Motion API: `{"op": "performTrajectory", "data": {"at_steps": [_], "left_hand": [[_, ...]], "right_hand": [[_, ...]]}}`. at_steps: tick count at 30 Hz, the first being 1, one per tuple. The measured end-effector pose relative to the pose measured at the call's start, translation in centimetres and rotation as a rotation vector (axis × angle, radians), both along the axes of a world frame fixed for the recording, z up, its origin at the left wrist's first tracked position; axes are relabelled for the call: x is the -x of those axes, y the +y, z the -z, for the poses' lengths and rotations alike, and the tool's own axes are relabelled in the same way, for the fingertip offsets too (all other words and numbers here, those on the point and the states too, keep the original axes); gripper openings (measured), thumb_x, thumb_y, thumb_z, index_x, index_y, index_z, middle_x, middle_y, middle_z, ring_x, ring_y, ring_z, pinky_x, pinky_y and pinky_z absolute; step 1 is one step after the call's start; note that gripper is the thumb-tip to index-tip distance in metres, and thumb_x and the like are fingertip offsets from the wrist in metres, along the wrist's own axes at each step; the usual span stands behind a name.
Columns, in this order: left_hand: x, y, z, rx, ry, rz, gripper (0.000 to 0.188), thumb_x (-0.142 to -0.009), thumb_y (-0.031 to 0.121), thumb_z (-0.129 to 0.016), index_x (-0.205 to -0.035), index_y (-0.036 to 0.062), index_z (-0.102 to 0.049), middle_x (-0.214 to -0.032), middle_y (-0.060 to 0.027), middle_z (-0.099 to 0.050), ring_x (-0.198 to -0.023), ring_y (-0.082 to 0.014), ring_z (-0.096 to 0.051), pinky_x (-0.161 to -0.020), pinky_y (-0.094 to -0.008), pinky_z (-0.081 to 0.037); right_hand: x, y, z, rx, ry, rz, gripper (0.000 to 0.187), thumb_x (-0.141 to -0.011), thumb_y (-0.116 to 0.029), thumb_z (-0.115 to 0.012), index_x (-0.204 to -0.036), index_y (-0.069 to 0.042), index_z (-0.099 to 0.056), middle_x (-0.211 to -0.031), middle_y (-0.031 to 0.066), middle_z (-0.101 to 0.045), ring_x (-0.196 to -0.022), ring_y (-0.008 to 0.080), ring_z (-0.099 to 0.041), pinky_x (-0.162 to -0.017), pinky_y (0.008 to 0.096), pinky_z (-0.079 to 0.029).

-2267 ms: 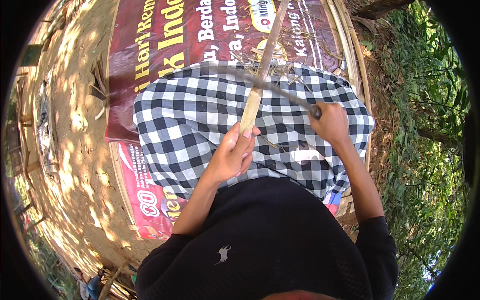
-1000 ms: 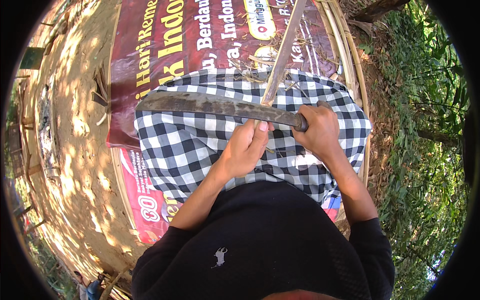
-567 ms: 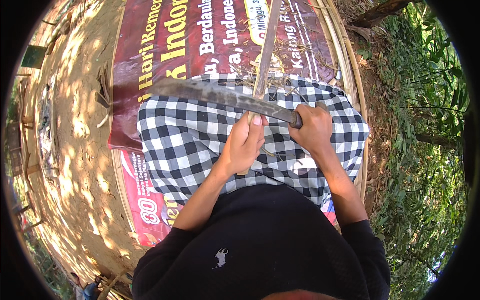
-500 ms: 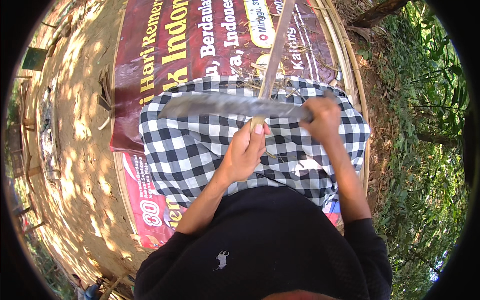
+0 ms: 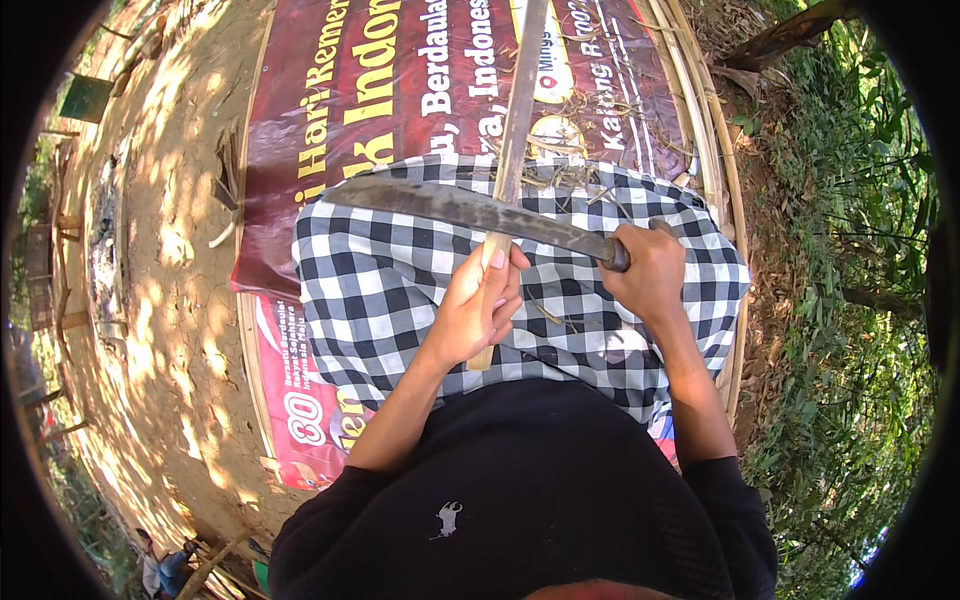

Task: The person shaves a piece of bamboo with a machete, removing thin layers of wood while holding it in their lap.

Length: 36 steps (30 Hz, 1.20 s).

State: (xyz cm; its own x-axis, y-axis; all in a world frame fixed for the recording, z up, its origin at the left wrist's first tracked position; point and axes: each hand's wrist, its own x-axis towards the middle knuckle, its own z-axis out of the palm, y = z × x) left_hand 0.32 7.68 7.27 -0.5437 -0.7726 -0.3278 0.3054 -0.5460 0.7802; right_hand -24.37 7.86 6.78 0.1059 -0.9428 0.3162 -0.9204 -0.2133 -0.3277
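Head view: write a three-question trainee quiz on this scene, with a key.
1. Which hand holds the long, dark metal machete: (a) left or (b) right?
2. True or false: in this view, the machete passes in front of the long, pale wooden strip.
3. Fill in: the large black-and-white cloth beneath the machete has a ____ pattern.

Key: 1. b, the right hand; 2. true; 3. checked.

- Machete [image 5: 440, 202] in right hand [image 5: 645, 270]: I read dark grey, mottled brown.
- Wood strip [image 5: 516, 130]: grey-brown beyond left hand [image 5: 473, 305], pale yellow where gripped.
- Cloth [image 5: 390, 260] beneath both hands: black, white and grey check.
- Banner [image 5: 270, 180] beyond hands: maroon, marked in yellow and white.
- Shirt [image 5: 580, 480], nearer than hands: I log black, small white figure [image 5: 447, 519].
- Ground [image 5: 180, 350], left of hands: tan, bright dapples.
- Foliage [image 5: 840, 400], right of hands: green.
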Motion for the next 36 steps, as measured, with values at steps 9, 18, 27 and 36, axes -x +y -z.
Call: {"op": "performTrajectory", "data": {"at_steps": [9, 18, 27, 36], "left_hand": [[0.8, 0.6, -1.2, 0.086, -0.031, 0.042, 0.041, -0.109, 0.044, -0.036, -0.111, 0.0045, -0.049, -0.068, 0.0042, -0.033, -0.047, -0.0019, -0.026, -0.039, -0.0200, -0.025], [0.7, 0.6, -1.2, 0.156, -0.109, -0.003, 0.041, -0.109, 0.042, -0.038, -0.111, 0.0034, -0.049, -0.068, 0.0041, -0.033, -0.048, -0.0023, -0.028, -0.040, -0.0204, -0.024], [0.5, 0.6, -1.3, 0.143, -0.107, -0.001, 0.040, -0.109, 0.041, -0.037, -0.110, 0.0034, -0.048, -0.067, 0.0046, -0.033, -0.047, -0.0018, -0.027, -0.040, -0.0206, -0.024], [-0.1, -0.8, 0.6, -0.031, -0.024, -0.089, 0.037, -0.109, 0.045, -0.037, -0.108, 0.0086, -0.047, -0.068, 0.0052, -0.031, -0.047, -0.0019, -0.024, -0.038, -0.0198, -0.022]], "right_hand": [[-0.1, -0.6, -1.3, -0.013, -0.001, -0.128, 0.017, -0.062, -0.015, -0.074, -0.069, -0.009, -0.060, -0.062, 0.0075, -0.060, -0.057, 0.0316, -0.059, -0.062, 0.0418, -0.046], [-1.1, -1.1, -1.5, -0.065, 0.037, -0.093, 0.025, -0.057, -0.019, -0.077, -0.070, -0.008, -0.059, -0.064, 0.0074, -0.062, -0.059, 0.0330, -0.059, -0.065, 0.0433, -0.048], [-1.9, -1.8, -1.8, 0.008, 0.014, -0.118, 0.025, -0.055, -0.015, -0.079, -0.072, -0.009, -0.062, -0.067, 0.0070, -0.064, -0.062, 0.0312, -0.061, -0.065, 0.0423, -0.049], [7.3, -3.0, 1.1, 0.009, 0.208, -0.036, 0.020, -0.060, -0.012, -0.074, -0.076, -0.008, -0.062, -0.069, 0.0104, -0.063, -0.065, 0.0340, -0.061, -0.065, 0.0443, -0.047]]}}
